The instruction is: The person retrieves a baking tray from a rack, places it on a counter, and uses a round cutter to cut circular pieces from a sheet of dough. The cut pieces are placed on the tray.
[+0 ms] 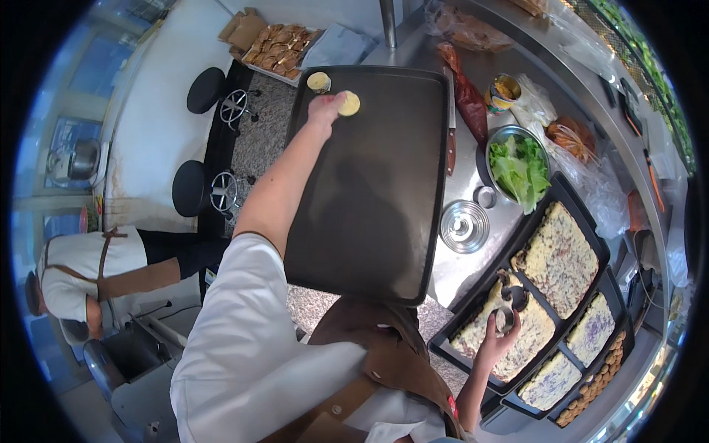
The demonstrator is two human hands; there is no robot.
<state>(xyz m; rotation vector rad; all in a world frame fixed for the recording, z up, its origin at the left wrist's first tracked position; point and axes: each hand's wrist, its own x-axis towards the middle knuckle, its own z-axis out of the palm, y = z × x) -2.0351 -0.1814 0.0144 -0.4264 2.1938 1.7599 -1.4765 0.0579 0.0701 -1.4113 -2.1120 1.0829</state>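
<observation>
My left hand holds a pale round disc of cake or bread over the far left part of a large dark baking tray. Another round piece, with layers showing at its side, sits in that tray's far left corner. At the right, my right hand grips a metal ring cutter, which stands on a pale baked slab in a black pan. Beside the cutter is a round hole in the slab, with the dark pan visible through it.
Nested metal rings, a steel bowl of lettuce, a knife, a filled piping bag and an opened can lie right of the tray. More slabs fill nearby pans. A co-worker and stools are left.
</observation>
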